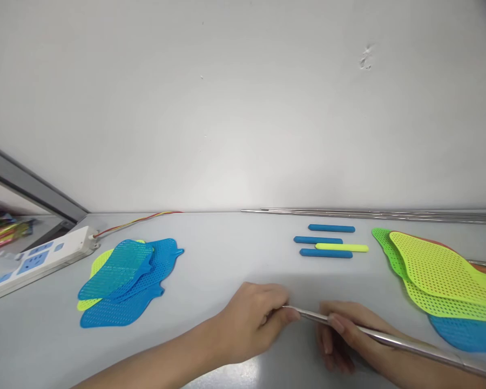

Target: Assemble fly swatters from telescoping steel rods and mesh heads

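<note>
Fingers of our left hand (254,320) and right hand (350,332) both pinch the metal rod (392,339) above the table (227,259)

Shiny smooth metal rod (389,339); perforated plastic swatter heads (123,281); smooth plastic handle sleeves (331,228); matt bench (227,259).

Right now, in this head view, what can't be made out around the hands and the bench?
- Metal rod: its far end runs off the right edge; the near tip is hidden inside the left hand.
- Right hand: fingers curl under the rod, so the grip is partly hidden.
- Blue swatter head at right: covered by the yellow swatter heads and cut by the edge.
- Power strip: cut off at the left edge.
</note>
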Action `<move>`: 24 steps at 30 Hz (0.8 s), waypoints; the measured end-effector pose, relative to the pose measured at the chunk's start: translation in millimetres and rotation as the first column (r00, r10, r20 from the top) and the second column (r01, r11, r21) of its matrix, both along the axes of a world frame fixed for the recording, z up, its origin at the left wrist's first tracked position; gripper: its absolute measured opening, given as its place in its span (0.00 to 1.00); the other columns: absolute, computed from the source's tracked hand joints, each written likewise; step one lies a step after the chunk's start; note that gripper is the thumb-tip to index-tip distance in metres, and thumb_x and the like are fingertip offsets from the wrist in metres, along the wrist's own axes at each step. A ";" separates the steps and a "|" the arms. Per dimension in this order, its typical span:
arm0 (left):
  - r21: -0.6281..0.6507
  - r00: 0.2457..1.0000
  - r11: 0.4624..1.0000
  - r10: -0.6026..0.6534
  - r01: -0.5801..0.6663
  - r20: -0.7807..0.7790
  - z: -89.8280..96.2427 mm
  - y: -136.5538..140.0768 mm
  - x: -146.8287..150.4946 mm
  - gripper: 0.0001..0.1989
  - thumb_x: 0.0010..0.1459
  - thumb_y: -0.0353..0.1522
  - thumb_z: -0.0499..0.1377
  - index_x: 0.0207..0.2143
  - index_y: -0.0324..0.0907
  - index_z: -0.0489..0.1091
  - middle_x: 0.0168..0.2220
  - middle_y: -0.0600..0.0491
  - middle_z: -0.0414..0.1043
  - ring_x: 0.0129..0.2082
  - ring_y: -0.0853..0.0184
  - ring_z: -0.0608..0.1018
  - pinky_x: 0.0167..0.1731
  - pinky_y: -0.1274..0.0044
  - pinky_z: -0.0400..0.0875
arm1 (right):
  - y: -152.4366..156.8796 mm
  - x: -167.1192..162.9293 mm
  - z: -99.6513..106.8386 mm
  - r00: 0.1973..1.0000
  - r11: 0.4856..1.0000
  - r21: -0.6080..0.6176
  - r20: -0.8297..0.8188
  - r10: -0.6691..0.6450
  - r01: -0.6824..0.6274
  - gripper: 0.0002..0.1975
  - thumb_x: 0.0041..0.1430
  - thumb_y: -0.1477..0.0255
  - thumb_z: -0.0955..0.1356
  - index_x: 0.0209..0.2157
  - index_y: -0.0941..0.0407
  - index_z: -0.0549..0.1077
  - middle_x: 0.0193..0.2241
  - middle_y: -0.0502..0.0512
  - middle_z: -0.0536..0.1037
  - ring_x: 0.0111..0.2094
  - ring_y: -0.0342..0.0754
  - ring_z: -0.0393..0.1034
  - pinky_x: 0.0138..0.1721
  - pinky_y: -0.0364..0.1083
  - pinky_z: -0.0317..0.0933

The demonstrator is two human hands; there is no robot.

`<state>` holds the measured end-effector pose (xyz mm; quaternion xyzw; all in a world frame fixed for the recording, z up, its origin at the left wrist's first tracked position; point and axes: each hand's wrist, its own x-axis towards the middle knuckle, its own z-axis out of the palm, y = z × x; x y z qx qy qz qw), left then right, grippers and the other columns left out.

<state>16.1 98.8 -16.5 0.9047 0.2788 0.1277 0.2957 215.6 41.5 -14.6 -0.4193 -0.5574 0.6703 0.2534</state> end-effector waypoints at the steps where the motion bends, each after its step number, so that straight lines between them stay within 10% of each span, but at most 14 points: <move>1: -0.009 1.000 1.000 0.014 -0.014 0.000 0.5 0.2 1.0 0.16 0.58 0.35 0.43 0.20 0.39 0.53 0.18 0.59 0.54 0.18 0.76 0.58 0.20 0.83 0.52 | 0.3 -0.4 -1.1 0.999 0.999 -0.004 -0.024 -0.033 0.033 0.19 0.59 0.62 0.53 0.25 0.59 0.66 0.23 0.52 0.68 0.22 0.41 0.62 0.26 0.41 0.58; 24: -0.144 0.964 0.966 0.234 -0.216 0.126 1.9 5.7 4.6 0.13 0.59 0.34 0.42 0.28 0.40 0.62 0.23 0.57 0.60 0.23 0.75 0.62 0.24 0.82 0.57 | 20.6 -0.6 -8.3 0.869 0.889 -0.421 -0.354 -0.345 0.181 0.21 0.59 0.64 0.53 0.22 0.62 0.66 0.19 0.54 0.70 0.18 0.39 0.62 0.19 0.38 0.54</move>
